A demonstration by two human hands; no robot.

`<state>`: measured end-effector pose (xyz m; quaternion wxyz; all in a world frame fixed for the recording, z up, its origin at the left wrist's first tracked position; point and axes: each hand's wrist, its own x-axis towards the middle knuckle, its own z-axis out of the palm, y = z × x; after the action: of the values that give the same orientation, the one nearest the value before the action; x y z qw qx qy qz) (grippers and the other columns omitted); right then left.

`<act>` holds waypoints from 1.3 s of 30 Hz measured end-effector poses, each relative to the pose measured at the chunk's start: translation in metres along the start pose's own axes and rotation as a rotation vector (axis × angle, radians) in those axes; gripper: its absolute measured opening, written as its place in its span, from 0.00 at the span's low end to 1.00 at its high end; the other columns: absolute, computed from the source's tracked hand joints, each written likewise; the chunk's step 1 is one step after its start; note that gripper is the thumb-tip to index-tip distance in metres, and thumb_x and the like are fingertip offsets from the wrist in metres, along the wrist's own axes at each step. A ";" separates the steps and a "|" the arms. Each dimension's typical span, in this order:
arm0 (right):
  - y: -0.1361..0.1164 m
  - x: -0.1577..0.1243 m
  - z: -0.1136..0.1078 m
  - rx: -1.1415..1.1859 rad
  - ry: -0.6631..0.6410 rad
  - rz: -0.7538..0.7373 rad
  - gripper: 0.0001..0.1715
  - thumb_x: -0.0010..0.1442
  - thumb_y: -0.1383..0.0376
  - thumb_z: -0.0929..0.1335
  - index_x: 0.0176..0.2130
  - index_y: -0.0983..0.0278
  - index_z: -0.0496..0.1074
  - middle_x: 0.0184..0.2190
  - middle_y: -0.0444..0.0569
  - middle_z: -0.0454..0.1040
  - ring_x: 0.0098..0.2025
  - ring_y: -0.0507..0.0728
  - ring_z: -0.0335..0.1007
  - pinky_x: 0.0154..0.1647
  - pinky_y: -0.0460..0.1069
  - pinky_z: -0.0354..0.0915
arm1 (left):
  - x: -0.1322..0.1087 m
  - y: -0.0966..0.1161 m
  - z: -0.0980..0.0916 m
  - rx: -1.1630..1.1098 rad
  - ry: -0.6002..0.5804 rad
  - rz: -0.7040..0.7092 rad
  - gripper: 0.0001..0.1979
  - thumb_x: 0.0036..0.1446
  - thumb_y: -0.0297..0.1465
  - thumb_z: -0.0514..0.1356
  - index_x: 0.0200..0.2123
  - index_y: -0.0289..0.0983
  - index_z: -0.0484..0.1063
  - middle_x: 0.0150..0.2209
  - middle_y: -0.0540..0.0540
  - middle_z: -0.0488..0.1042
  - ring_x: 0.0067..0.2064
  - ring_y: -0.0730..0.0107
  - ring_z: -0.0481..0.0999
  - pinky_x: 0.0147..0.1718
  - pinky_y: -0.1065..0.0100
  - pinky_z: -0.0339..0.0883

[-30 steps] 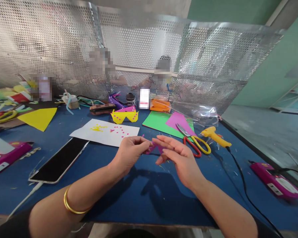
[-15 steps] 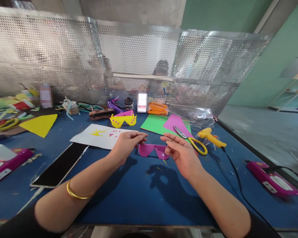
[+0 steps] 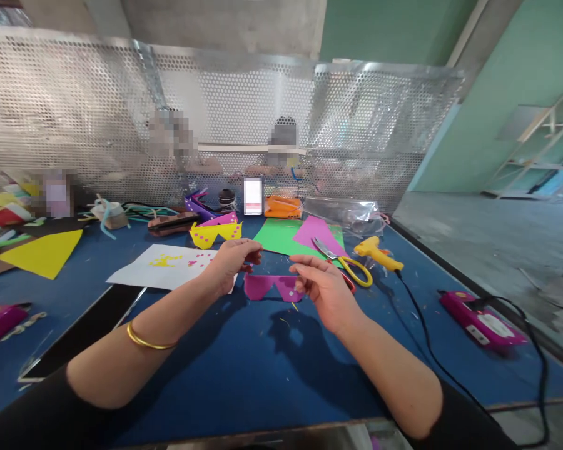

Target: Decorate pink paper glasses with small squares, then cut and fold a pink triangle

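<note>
Well, the magenta paper glasses (image 3: 273,279) sit between the two hands, seemingly resting on the blue counter (image 3: 244,381); the left hand (image 3: 229,267) bends its fingers over their left end, though I cannot tell whether it pinches anything; the right hand (image 3: 331,290) curls beside their right end, fingers overlapping it, its grip equally unclear; yellow glasses (image 3: 214,231) stand beyond, with scissors (image 3: 332,254) near the right hand.
</note>
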<state>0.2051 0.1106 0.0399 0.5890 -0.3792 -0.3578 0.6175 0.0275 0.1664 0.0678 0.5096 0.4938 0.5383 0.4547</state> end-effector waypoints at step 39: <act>-0.059 0.045 -0.116 -1.990 0.747 0.107 0.23 0.58 0.65 0.62 0.51 0.75 0.70 0.51 0.71 0.69 0.50 0.71 0.71 0.46 0.60 0.65 | -0.051 -0.043 -0.030 0.116 -0.025 -0.116 0.11 0.55 0.32 0.60 0.41 0.36 0.65 0.33 0.48 0.70 0.28 0.71 0.73 0.19 0.70 0.64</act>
<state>0.3341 0.1582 0.0368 0.0583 -0.8708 -0.4809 -0.0834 -0.0058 0.1115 0.0326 0.5122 0.4961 0.5850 0.3863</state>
